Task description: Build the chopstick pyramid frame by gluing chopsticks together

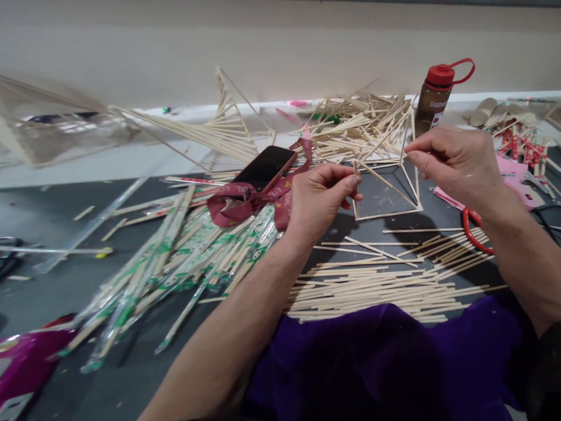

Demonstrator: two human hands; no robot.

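The left hand [322, 199] pinches one end of a thin pale wooden stick [385, 183]. The right hand [456, 161] pinches the top of a small frame of thin pale wooden sticks [388, 214], which stands on the dark grey table [65, 286] between them. The hands hide both joins (too tiny to see anyway). A purple cloth [385, 362] covers the near table edge. Open grey table shows far left.

Plain beige wall [280, 47] behind a dark grey worktop [56, 292]

Even, soft overhead light, faint shadows, motion blur at the left edge.
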